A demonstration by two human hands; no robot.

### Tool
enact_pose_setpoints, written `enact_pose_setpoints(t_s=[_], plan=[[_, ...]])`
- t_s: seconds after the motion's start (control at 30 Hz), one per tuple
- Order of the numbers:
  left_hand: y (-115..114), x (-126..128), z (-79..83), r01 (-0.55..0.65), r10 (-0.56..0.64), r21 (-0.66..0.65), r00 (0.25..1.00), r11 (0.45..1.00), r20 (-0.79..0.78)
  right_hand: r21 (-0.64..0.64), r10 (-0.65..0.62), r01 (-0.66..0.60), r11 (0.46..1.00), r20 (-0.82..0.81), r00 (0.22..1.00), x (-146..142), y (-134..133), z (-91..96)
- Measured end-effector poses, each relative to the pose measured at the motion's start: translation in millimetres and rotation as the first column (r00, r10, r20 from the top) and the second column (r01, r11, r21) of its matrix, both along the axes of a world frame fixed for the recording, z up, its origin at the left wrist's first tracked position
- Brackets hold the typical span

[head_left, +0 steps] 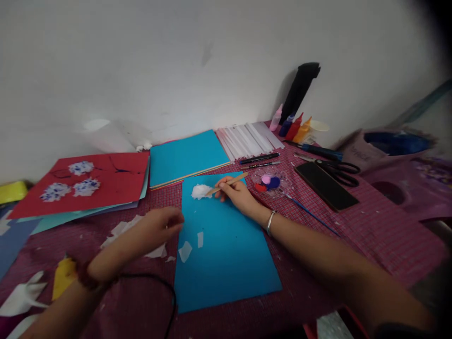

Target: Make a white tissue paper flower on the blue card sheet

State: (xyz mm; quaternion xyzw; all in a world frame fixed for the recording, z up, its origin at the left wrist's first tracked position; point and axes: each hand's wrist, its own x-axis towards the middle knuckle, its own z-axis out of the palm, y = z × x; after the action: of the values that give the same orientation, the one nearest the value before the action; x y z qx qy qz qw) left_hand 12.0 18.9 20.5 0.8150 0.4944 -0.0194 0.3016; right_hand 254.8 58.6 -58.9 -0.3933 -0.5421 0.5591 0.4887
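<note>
My right hand point(235, 194) is closed around a flat wooden craft stick point(237, 179). The stick's lower end touches a ruffled white paper flower point(202, 191) near the top of a blue sheet point(226, 263). Beside the sheet's left edge hovers my left hand point(164, 223), its fingers loosely curled and apart, with nothing visible between them. Two small white paper scraps point(185, 251) lie on the blue sheet, and more white paper pieces point(122, 228) are partly hidden beneath my left forearm.
A red sheet point(116, 188) bears several blue-dabbed white flowers. At the right are a paint palette point(259, 181), blue paintbrush point(310, 214), scissors point(337, 170) and paint bottles point(294, 127). White paper strips point(247, 141) lie behind. A yellow glue gun point(64, 277) and black cord point(155, 277) sit front left.
</note>
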Motion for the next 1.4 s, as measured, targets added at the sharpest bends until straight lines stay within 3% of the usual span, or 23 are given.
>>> enact_pose_setpoints(t_s=[0.1,0.2,0.37,0.53,0.7,0.83,0.97,1.13,1.27,1.4], plan=[[-29.7,-2.0,-14.5,-0.02,0.019,-0.01,0.998,1.0,-0.062,-0.008,0.055,-0.055,0.998,0.019,0.998,-1.0,0.0,3.3],[-43.7,-3.3,-28.2,-0.012,0.014,0.029,0.999,1.0,-0.044,0.009,0.093,-0.094,0.996,0.046,0.995,-1.4,-2.7,6.7],[-42.8,-2.6,-36.8,0.074,-0.072,0.056,0.997,0.996,-0.028,0.023,0.062,-0.064,0.998,0.075,0.995,2.1,-1.7,6.9],[-40.4,-1.2,-31.7,0.182,-0.182,0.039,0.983,0.983,-0.002,0.031,-0.008,0.005,1.0,0.098,0.995,4.4,2.1,2.1],[-18.0,-2.9,-5.0,0.007,-0.006,-0.01,0.989,1.0,0.149,0.074,0.01,-0.025,0.997,0.195,0.981,2.0,0.6,-1.0],[20.2,7.0,7.3,-0.146,0.159,-0.063,0.911,0.987,0.38,0.079,0.006,-0.023,0.997,0.211,0.978,1.1,0.4,0.5],[51.0,24.9,-7.8,-0.249,0.294,-0.159,0.759,0.956,0.581,0.057,0.001,-0.01,0.998,0.168,0.986,0.5,3.0,1.9],[65.9,25.9,-38.1,-0.326,0.407,-0.25,0.629,0.911,0.663,0.045,0.045,-0.051,0.998,0.129,0.991,-2.6,11.4,-4.7],[65.5,15.1,-41.5,-0.334,0.428,-0.268,0.666,0.904,0.611,0.021,0.045,-0.048,0.999,0.127,0.991,-4.6,16.5,-10.4],[59.3,20.0,-32.0,-0.222,0.369,-0.319,0.758,0.921,0.538,0.018,0.023,-0.026,1.0,0.141,0.99,-4.6,16.3,-9.6]])
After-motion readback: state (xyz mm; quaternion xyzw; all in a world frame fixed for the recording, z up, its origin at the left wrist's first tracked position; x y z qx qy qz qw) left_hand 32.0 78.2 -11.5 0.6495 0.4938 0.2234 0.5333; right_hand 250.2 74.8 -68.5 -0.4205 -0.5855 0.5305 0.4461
